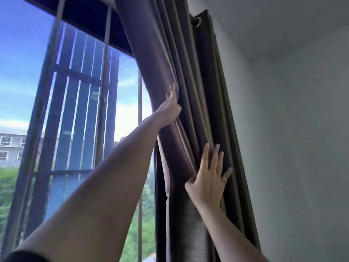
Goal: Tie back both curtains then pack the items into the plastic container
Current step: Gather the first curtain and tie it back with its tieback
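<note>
A dark brown curtain (190, 76) hangs bunched in folds at the right side of the window, next to the wall. My left hand (171, 108) reaches up high and grips the curtain's leading folds, fingers tucked into the fabric. Lower down, my right hand (209, 178) lies flat against the gathered folds with fingers spread and straight, its thumb hooked round a fold's edge. No tieback, second curtain or plastic container appears in view.
The window (79, 114) with vertical metal bars fills the left, showing sky, a building and trees. A white wall (292, 138) stands right of the curtain. A metal grommet (198, 22) shows at the curtain's top.
</note>
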